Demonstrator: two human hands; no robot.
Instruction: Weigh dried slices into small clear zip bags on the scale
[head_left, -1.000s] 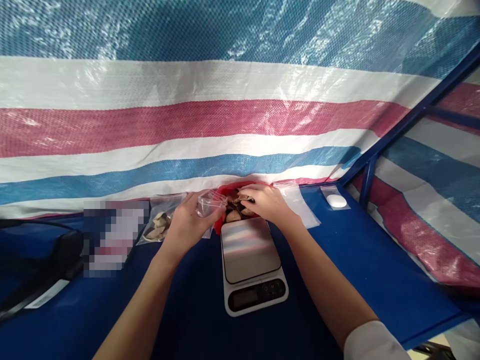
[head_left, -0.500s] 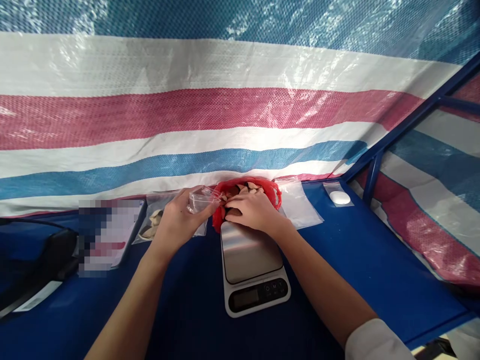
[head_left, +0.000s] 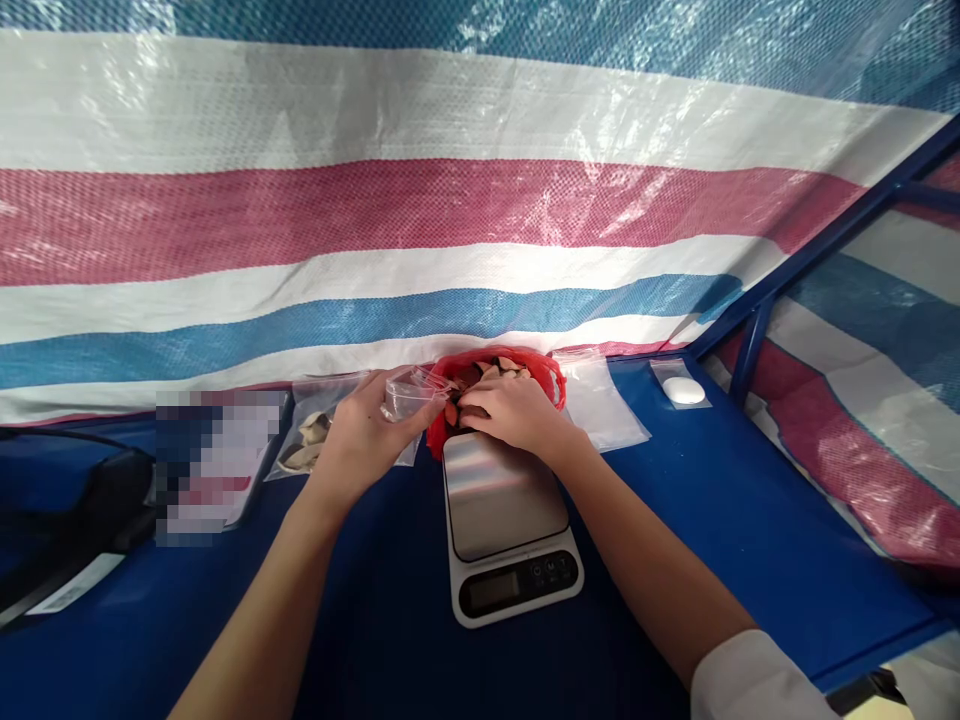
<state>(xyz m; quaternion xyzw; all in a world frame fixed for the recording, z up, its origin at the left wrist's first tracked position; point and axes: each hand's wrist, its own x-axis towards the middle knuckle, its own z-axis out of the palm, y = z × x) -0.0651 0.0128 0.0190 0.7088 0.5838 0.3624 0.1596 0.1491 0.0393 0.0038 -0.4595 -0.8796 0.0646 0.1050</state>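
My left hand [head_left: 364, 435] is closed on a small clear plastic bag [head_left: 409, 392], pinched between thumb and fingers with its mouth toward the right. A red plastic bag [head_left: 555, 378] stands rolled down behind the scale, full of dried pale and brown pieces [head_left: 514, 366]. Into this bag reaches my right hand [head_left: 517, 410], its fingers curled among the pieces; the fingertips are partly hidden, so what they grip does not show. Just below the hands lies a kitchen scale [head_left: 506, 500] with a bare steel plate and a dark display.
Left of my left hand, a clear bag [head_left: 307, 445] holds several pale dried pieces. Farther left are a partly blurred phone [head_left: 259, 440] and a black device [head_left: 112, 500]. Clear bags [head_left: 600, 405] and a white oval object [head_left: 682, 391] lie right. Striped sheeting [head_left: 450, 205] rises behind.
The view has shifted slightly. My right hand's fingers have moved a little among the dried pieces in the red bag; my left hand keeps its hold on the clear bag.
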